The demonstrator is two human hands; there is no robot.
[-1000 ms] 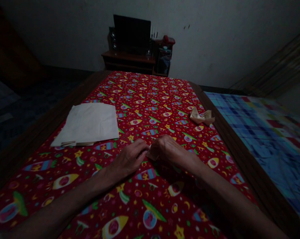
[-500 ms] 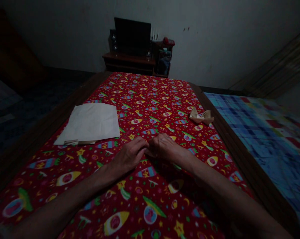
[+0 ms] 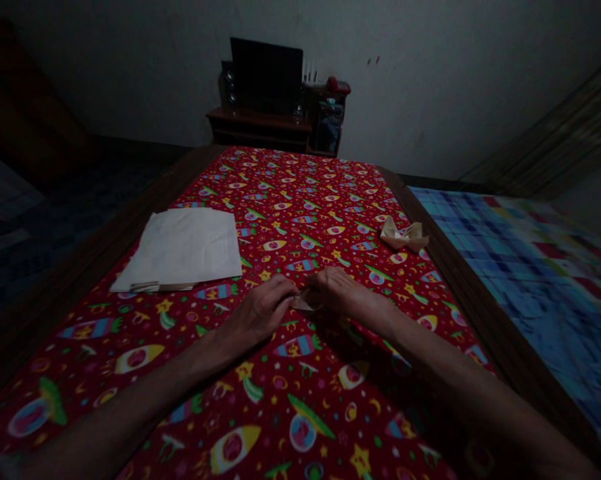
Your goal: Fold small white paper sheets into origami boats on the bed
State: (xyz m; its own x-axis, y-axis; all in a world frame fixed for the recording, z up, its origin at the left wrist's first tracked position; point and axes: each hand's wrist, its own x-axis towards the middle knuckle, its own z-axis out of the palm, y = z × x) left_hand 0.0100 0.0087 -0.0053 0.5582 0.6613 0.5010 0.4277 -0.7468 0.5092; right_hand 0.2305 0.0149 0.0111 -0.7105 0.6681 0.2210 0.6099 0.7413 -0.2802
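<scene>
Item 1: my left grip, pinched on the near-left end of a small paper piece, thumb and fingers together.
Item 2: my right grip, curled over the other end of the same piece, knuckles up, also grasping it.
Item 3: the paper piece itself, held between the two grips, just over the red printed cloth that covers the surface. Change against half a second ago: more of it shows in the gap, a pale pointed flap now clear of my right fingers; both grips stay on it. I take this as the paper being worked by the fingers, neither end let go.
Item 4: pale paper sheets, stacked flat, beyond and left of my left grip; unshifted on the cloth.
Item 5: a folded paper form, beyond and right of my right grip, ends raised; likewise unshifted.
Item 6: a dark screen on a brown stand, straight ahead, well apart from both grips.
Condition notes: dim light throughout. Right fingertips hidden behind the hand; most folds of the held piece covered; whether it touches the cloth, I cannot tell. Both forearms cut off by the frame.
</scene>
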